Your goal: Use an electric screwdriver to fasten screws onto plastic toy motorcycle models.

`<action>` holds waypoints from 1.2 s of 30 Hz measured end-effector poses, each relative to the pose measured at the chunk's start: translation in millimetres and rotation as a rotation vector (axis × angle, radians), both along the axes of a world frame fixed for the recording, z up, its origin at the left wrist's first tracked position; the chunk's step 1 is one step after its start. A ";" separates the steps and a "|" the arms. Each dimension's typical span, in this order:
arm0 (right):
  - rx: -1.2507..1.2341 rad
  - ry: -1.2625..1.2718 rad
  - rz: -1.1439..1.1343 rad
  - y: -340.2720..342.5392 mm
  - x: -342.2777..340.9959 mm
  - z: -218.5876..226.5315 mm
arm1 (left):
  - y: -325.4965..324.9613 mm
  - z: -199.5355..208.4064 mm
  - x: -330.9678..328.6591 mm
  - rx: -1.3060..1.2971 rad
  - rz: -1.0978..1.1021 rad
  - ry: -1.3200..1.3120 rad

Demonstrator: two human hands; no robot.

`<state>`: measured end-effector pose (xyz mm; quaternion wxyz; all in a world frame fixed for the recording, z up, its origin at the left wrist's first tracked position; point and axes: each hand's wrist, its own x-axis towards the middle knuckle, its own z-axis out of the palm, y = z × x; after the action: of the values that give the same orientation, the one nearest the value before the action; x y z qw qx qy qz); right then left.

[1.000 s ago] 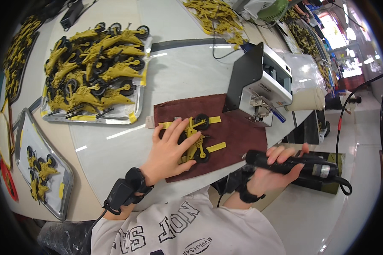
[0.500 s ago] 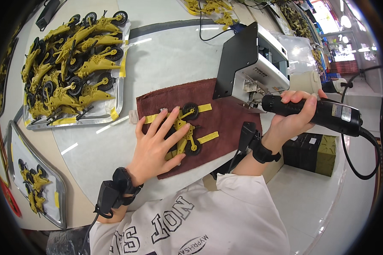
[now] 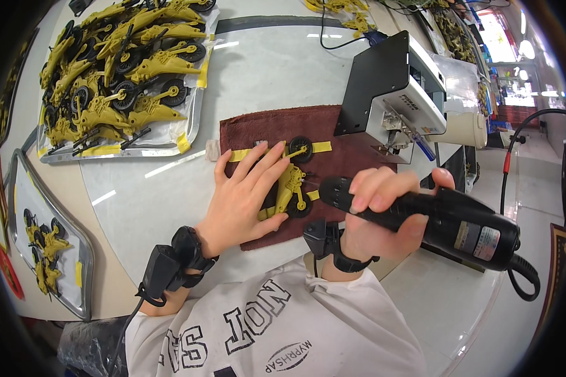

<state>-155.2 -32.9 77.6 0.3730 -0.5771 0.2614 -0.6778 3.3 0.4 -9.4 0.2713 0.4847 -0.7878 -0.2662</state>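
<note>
A yellow toy motorcycle (image 3: 289, 185) lies on its side on a maroon cloth (image 3: 321, 122), its moulded plastic body all ridges and slim struts, with two round black wheels showing on the right. The left hand (image 3: 242, 188) rests palm down over its left part, the grip spread, fingers fanned across the plastic and hiding some of it. The right hand (image 3: 383, 210) has its grip wrapped round a thick black handheld tool (image 3: 434, 220), smooth and cylindrical, with a dotted nose pointing toward the toy; whether they touch, I cannot tell. A dark cable (image 3: 527, 279) hangs from the tool's far end.

The cloth is matte and napped, with strips of flat yellow tape (image 3: 321, 147) on it, and spreads over a glossy white table (image 3: 264, 69). At the cloth's upper right corner stands a boxy machine (image 3: 390, 88) with a flat black side panel and a pale metal front; a cream cylinder (image 3: 465, 130) is beside it. To the upper left, a metal-rimmed tray (image 3: 197, 119) is heaped with similar yellow toys. Below it, a smaller, tilted-looking tray (image 3: 41, 195) with rounded corners bears a few more.
</note>
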 end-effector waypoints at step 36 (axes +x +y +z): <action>0.077 0.382 0.250 -27.9 1.5 -15.1 | -5.2 -3.2 1.8 0.001 0.027 0.042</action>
<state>-153.7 -60.9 62.4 0.4197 -0.7082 0.2794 -0.4942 5.1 -4.8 -12.7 0.2912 0.4898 -0.7751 -0.2732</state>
